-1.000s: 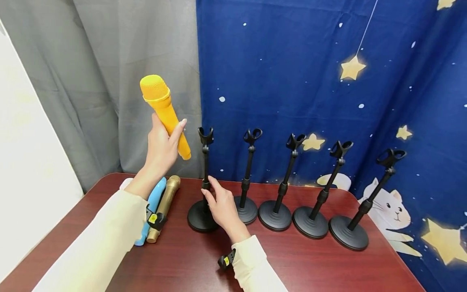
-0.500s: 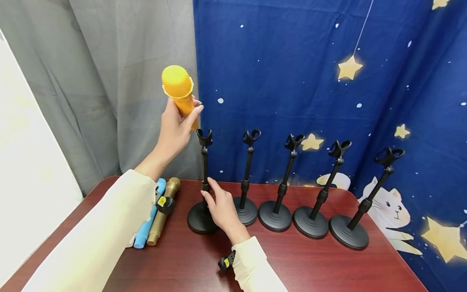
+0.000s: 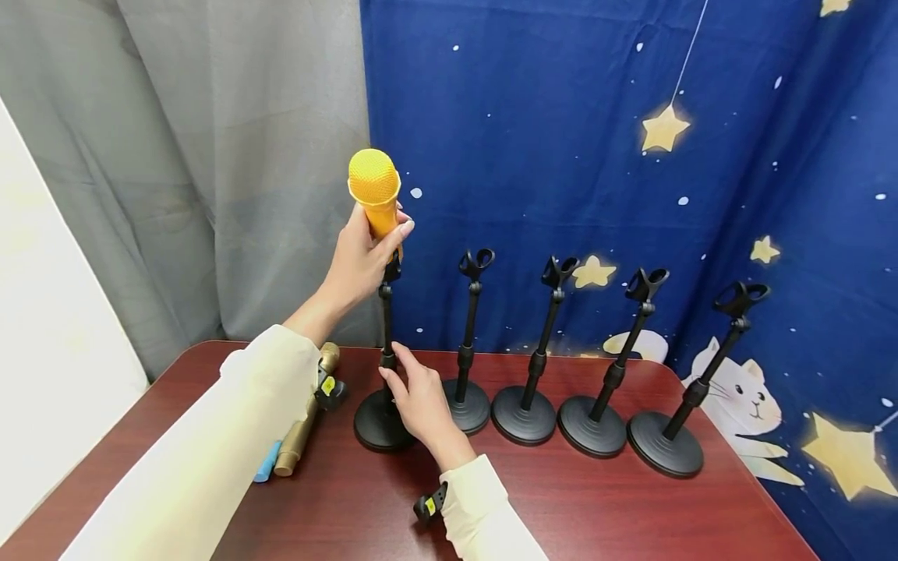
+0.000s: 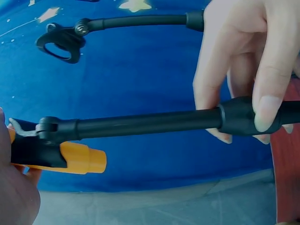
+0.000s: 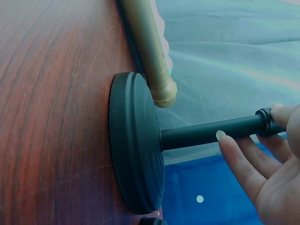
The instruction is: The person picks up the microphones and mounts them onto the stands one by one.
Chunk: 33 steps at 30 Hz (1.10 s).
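Observation:
The left hand (image 3: 361, 257) grips the yellow microphone (image 3: 374, 181) upright at the top of the leftmost black stand (image 3: 387, 315). In the left wrist view the yellow handle (image 4: 79, 158) passes through the stand's black clip (image 4: 40, 151), its end sticking out beyond. The right hand (image 3: 423, 401) holds that stand's pole at the collar, fingers and thumb around it; in the right wrist view the fingers lie along the pole (image 5: 206, 132) above the round base (image 5: 136, 145), which stands on the table.
Several more black stands with bare clips line up to the right, such as one (image 3: 470, 323) beside the held stand. A gold microphone (image 3: 298, 440) and a blue one (image 3: 266, 463) lie on the table (image 3: 337, 514) at left, partly behind the left sleeve. Curtains hang behind.
The left hand has moved right and then down with the yellow microphone, from beside the stand into its clip. The right hand keeps its hold on the pole.

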Each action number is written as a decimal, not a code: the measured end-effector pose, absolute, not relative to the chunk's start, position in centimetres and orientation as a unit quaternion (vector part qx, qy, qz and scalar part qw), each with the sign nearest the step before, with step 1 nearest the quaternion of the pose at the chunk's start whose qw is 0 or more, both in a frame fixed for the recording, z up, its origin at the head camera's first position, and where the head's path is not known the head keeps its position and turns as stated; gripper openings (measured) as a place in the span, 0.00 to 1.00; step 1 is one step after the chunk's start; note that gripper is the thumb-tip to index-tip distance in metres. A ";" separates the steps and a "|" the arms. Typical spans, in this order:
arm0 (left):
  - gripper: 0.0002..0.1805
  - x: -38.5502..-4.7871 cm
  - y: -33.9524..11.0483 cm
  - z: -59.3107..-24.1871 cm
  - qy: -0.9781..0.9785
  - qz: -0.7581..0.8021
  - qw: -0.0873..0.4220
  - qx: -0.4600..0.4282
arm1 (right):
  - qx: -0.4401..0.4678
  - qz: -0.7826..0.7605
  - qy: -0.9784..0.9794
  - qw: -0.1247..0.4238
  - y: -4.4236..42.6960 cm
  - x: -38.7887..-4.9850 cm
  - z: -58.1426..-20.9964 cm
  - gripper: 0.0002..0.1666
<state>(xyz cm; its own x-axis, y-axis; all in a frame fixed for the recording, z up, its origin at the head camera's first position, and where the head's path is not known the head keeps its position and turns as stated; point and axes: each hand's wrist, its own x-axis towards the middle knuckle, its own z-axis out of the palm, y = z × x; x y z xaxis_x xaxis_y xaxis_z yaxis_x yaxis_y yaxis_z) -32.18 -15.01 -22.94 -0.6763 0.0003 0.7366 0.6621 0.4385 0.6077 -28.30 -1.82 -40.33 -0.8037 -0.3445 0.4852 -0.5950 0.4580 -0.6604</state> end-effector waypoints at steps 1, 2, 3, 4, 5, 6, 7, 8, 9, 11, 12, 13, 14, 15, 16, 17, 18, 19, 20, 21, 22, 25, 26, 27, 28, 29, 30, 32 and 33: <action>0.21 -32.2 -15.0 -23.1 -0.777 -0.485 0.339 -0.213 | 0.279 0.439 -0.842 0.142 -1.9 -28.3 -40.3 0.27; 0.21 -32.3 -15.0 -23.3 -0.778 -0.484 0.339 -0.213 | 0.279 0.439 -0.842 0.142 -1.9 -28.3 -40.3 0.26; 0.21 -32.4 -15.0 -23.5 -0.777 -0.485 0.339 -0.213 | 0.280 0.439 -0.842 0.142 -1.9 -28.3 -40.3 0.26; 0.21 -32.5 -15.1 -23.6 -0.776 -0.487 0.340 -0.213 | 0.279 0.439 -0.842 0.143 -1.9 -28.3 -40.3 0.26; 0.21 -32.6 -15.1 -23.7 -0.774 -0.488 0.341 -0.213 | 0.279 0.439 -0.842 0.142 -1.9 -28.3 -40.3 0.26; 0.21 -32.6 -15.1 -23.9 -0.773 -0.490 0.343 -0.212 | 0.278 0.439 -0.842 0.141 -1.9 -28.3 -40.3 0.26; 0.21 -32.7 -15.1 -24.0 -0.772 -0.490 0.346 -0.210 | 0.278 0.439 -0.843 0.141 -1.9 -28.3 -40.3 0.26; 0.21 -32.8 -15.1 -24.1 -0.772 -0.491 0.347 -0.206 | 0.277 0.439 -0.843 0.140 -1.9 -28.3 -40.3 0.26; 0.21 -32.8 -15.1 -24.2 -0.773 -0.493 0.343 -0.204 | 0.276 0.438 -0.844 0.140 -1.8 -28.3 -40.3 0.26; 0.22 -32.9 -15.1 -24.5 -0.779 -0.495 0.332 -0.195 | 0.273 0.438 -0.846 0.134 -1.8 -28.3 -40.3 0.26; 0.23 -32.9 -15.1 -24.7 -0.782 -0.495 0.328 -0.192 | 0.271 0.439 -0.846 0.131 -1.8 -28.3 -40.3 0.25; 0.24 -33.0 -15.2 -24.9 -0.784 -0.495 0.323 -0.192 | 0.270 0.441 -0.846 0.127 -1.8 -28.3 -40.4 0.25; 0.25 -33.1 -15.2 -25.1 -0.785 -0.498 0.316 -0.191 | 0.269 0.444 -0.846 0.122 -1.8 -28.3 -40.4 0.25; 0.26 -33.1 -15.3 -25.3 -0.784 -0.502 0.310 -0.193 | 0.268 0.446 -0.846 0.119 -1.8 -28.3 -40.5 0.25; 0.28 -33.2 -15.3 -25.5 -0.783 -0.506 0.306 -0.195 | 0.267 0.449 -0.845 0.116 -1.8 -28.3 -40.6 0.25; 0.29 -33.4 -15.4 -25.7 -0.780 -0.510 0.303 -0.201 | 0.268 0.452 -0.843 0.114 -1.8 -28.3 -40.7 0.25; 0.30 -33.4 -15.4 -25.8 -0.777 -0.514 0.300 -0.206 | 0.269 0.454 -0.842 0.114 -1.9 -28.3 -40.8 0.25; 0.31 -33.5 -15.5 -25.9 -0.775 -0.519 0.295 -0.210 | 0.272 0.454 -0.840 0.117 -1.9 -28.3 -40.8 0.25; 0.32 -33.5 -15.6 -26.1 -0.774 -0.522 0.290 -0.213 | 0.274 0.454 -0.839 0.120 -1.9 -28.4 -40.8 0.25; 0.32 -33.6 -15.7 -26.2 -0.773 -0.523 0.287 -0.216 | 0.276 0.453 -0.838 0.124 -1.9 -28.4 -40.9 0.25; 0.33 -33.7 -15.8 -26.3 -0.772 -0.523 0.285 -0.220 | 0.278 0.453 -0.837 0.126 -1.9 -28.4 -40.9 0.24; 0.32 -33.8 -16.1 -26.6 -0.763 -0.537 0.280 -0.224 | 0.280 0.450 -0.838 0.130 -1.9 -28.5 -40.8 0.25; 0.31 -33.9 -16.1 -26.6 -0.759 -0.543 0.281 -0.224 | 0.280 0.450 -0.838 0.129 -1.9 -28.5 -40.7 0.25; 0.30 -34.0 -16.2 -26.7 -0.754 -0.550 0.282 -0.224 | 0.279 0.449 -0.839 0.128 -1.9 -28.5 -40.7 0.25; 0.29 -34.1 -16.2 -26.8 -0.750 -0.554 0.284 -0.223 | 0.278 0.448 -0.840 0.126 -2.0 -28.5 -40.6 0.25; 0.28 -34.1 -16.2 -26.8 -0.747 -0.558 0.286 -0.222 | 0.277 0.448 -0.841 0.126 -2.0 -28.5 -40.6 0.25; 0.27 -34.2 -16.1 -26.8 -0.746 -0.558 0.288 -0.220 | 0.276 0.447 -0.841 0.126 -2.0 -28.5 -40.5 0.25; 0.26 -34.3 -16.0 -26.8 -0.747 -0.556 0.294 -0.215 | 0.276 0.445 -0.842 0.130 -2.1 -28.5 -40.5 0.25; 0.26 -34.4 -16.0 -26.8 -0.747 -0.555 0.298 -0.212 | 0.275 0.444 -0.843 0.133 -2.1 -28.6 -40.4 0.25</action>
<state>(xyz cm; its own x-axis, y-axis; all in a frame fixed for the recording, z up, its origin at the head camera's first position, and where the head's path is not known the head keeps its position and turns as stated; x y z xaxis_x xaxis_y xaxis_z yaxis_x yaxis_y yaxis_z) -34.35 -16.00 -26.80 -0.7333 -0.0141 0.6797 0.6466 0.2946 0.7037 -28.56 -2.13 -40.43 -0.8138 -0.3449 0.4677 -0.5808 0.4552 -0.6749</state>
